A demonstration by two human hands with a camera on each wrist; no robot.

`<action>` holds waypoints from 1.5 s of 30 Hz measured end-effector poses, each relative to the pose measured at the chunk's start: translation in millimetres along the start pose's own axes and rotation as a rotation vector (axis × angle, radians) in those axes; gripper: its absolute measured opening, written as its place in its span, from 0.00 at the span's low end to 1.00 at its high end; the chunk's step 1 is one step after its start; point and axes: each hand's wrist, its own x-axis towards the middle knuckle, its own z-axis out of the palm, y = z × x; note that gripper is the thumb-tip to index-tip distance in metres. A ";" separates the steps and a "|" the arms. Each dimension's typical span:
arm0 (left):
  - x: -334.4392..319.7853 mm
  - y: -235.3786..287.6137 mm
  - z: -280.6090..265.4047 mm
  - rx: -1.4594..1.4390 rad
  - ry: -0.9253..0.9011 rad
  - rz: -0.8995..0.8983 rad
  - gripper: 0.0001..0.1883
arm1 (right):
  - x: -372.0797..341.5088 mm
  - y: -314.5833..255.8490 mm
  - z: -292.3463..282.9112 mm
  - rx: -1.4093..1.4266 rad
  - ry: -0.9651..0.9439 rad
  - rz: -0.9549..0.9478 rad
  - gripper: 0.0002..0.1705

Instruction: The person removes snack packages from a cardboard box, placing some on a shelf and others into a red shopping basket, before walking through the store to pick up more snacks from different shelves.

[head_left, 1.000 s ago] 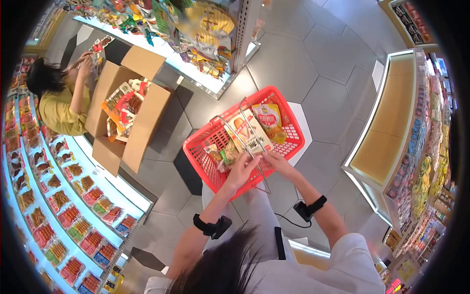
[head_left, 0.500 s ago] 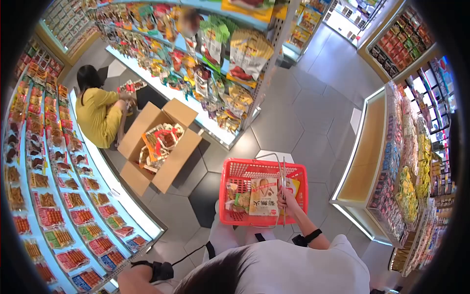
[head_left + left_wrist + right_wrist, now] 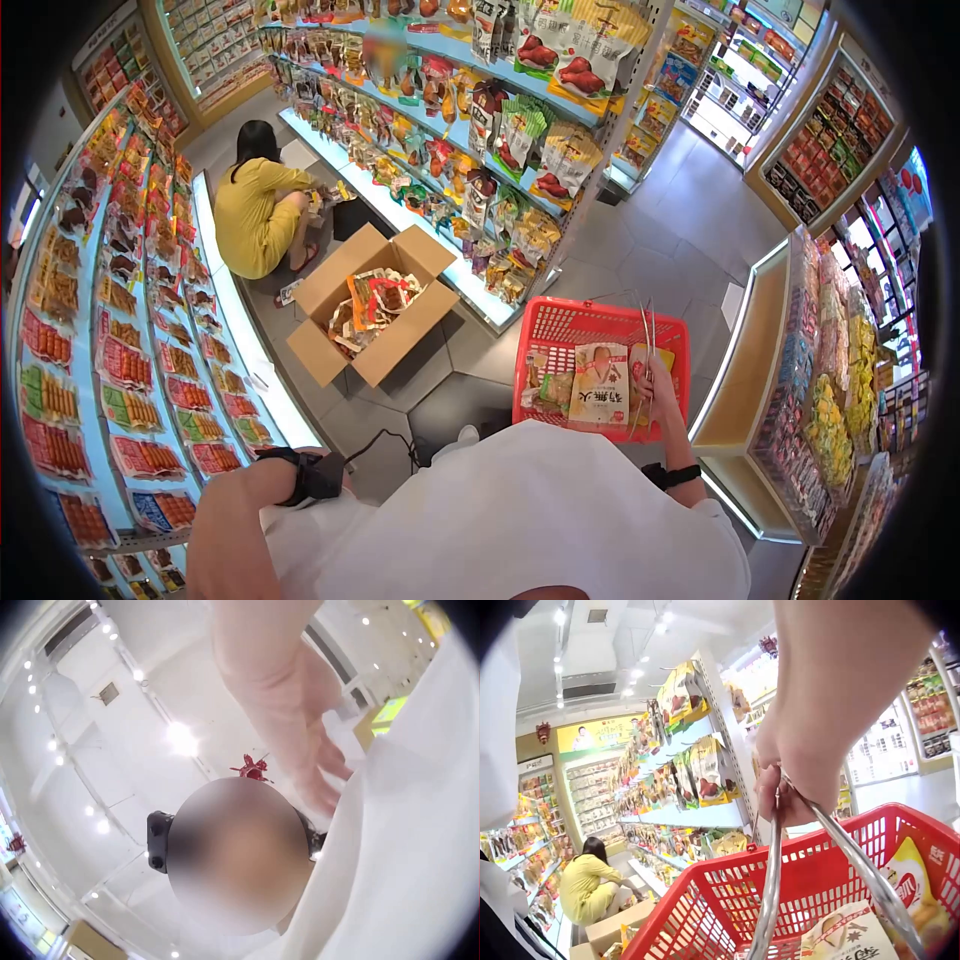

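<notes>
My right hand [image 3: 659, 386] grips both metal handles [image 3: 649, 325] of the red basket [image 3: 562, 322]. In the right wrist view, the fingers of this hand [image 3: 787, 787] curl around the handles [image 3: 775, 862], above the basket [image 3: 802, 857]. Inside lie a cream-coloured packet [image 3: 599, 385], a yellow packet [image 3: 911, 889] and a bag with green on it [image 3: 556, 390]. My left hand [image 3: 304, 724] hangs with loose fingers beside the white shirt [image 3: 397, 802], holding nothing visible; in the head view it cannot be made out past the wrist strap.
An open cardboard box [image 3: 420, 325] of packets stands on the floor at the left. Behind it a person in yellow [image 3: 255, 215] squats beside the lit shelves [image 3: 165, 400]. A hanging-snack rack [image 3: 500, 170] is ahead, and a wooden-sided display [image 3: 745, 350] stands right of the basket.
My left hand has left the basket and moved down to my left side. My right hand has taken hold of the handles. The view has tilted up, showing more of the shelves.
</notes>
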 end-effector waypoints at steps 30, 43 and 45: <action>-206.6 -267.8 -0.4 -0.192 2.128 -1.409 0.08 | -14.1 63.7 84.6 0.099 0.055 0.033 0.22; -424.7 -446.1 125.7 0.774 0.378 -2.488 0.26 | -78.9 42.7 68.7 0.082 -0.102 0.031 0.21; -422.1 -444.6 126.2 0.691 0.414 -2.509 0.34 | -85.7 42.1 72.9 0.122 -0.133 0.035 0.22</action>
